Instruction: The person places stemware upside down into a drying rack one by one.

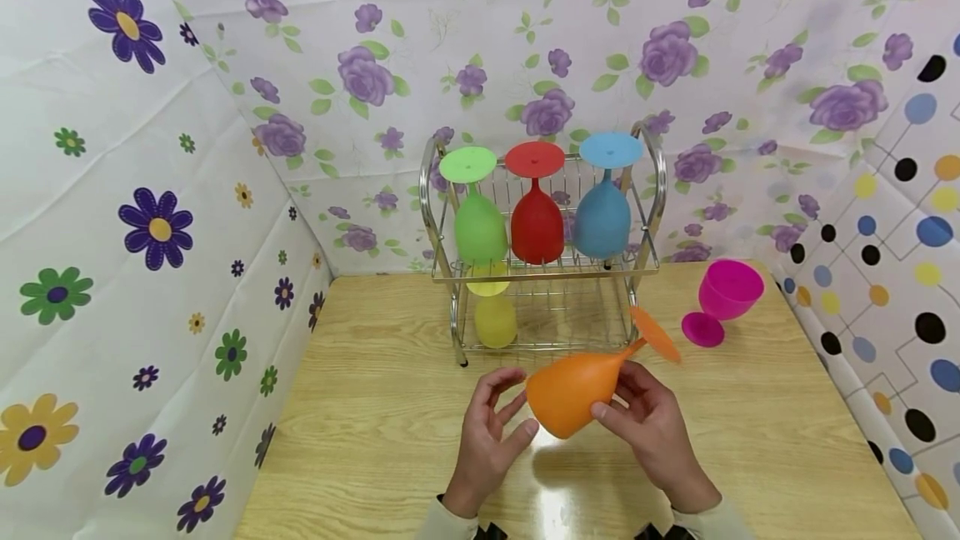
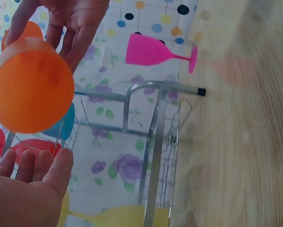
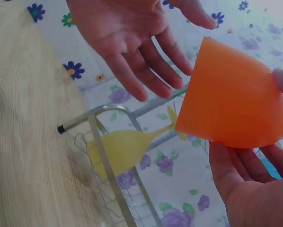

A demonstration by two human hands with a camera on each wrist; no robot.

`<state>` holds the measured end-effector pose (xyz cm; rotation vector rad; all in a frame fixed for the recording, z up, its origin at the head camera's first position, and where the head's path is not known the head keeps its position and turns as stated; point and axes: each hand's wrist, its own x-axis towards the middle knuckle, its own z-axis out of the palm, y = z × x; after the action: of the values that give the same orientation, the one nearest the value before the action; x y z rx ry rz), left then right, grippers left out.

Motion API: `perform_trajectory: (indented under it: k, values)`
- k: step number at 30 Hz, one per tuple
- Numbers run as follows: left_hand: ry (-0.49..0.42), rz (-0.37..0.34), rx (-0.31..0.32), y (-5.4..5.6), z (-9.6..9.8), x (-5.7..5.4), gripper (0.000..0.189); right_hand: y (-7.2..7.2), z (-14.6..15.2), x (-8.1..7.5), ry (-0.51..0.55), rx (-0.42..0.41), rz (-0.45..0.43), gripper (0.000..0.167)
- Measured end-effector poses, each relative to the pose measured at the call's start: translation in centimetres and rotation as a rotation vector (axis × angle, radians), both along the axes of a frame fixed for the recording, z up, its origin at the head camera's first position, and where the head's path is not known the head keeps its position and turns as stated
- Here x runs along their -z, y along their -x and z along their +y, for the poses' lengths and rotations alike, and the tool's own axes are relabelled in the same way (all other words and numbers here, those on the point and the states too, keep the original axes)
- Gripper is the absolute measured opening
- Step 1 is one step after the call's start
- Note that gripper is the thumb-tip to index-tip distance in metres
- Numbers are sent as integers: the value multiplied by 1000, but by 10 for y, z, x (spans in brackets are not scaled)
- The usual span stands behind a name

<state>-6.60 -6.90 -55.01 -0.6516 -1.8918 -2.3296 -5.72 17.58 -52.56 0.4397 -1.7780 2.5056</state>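
Observation:
An orange goblet (image 1: 572,394) is tilted above the table, its rim toward the left and its foot up to the right. My right hand (image 1: 654,432) grips the bowl near the stem, thumb on the near side and fingers beneath. Beside the rim, my left hand (image 1: 491,438) has its fingers spread and loosely bent; the right wrist view shows this left hand (image 3: 132,45) apart from the goblet. Behind them stands a two-tier metal rack (image 1: 547,277). Upside down on its upper tier are a green goblet (image 1: 481,227), a red goblet (image 1: 537,225) and a blue goblet (image 1: 602,219).
A yellow goblet (image 1: 496,322) stands inverted on the rack's lower tier, at the left. Upright on the wooden table (image 1: 360,440), right of the rack, is a magenta goblet (image 1: 727,292). Patterned cloth walls (image 1: 465,40) enclose the back and both sides.

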Motion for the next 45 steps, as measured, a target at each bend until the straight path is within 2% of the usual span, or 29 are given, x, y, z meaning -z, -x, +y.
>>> perform_trajectory:
  k: [6,14,19,25,29,34,40,45]
  values:
    - [120,-37,-135,10,-14,4,52,10,4,3,-157,50,53,53]
    - [197,-60,-335,27,-29,17,42,20,2,3,-366,161,47,63]
    - [246,-85,-455,42,-37,24,35,27,1,6,-435,178,36,67]
    - [248,-164,-568,61,-43,33,29,39,0,16,-515,189,55,71]
    - [259,-193,-621,74,-46,38,32,49,-3,21,-565,195,73,71]
    - [289,-197,-655,87,-49,45,31,60,-6,27,-607,203,71,66]
    - [333,-164,-711,98,-52,52,31,72,-11,32,-644,212,70,63]
    - [348,-169,-730,103,-53,58,33,81,-15,36,-662,218,74,61]
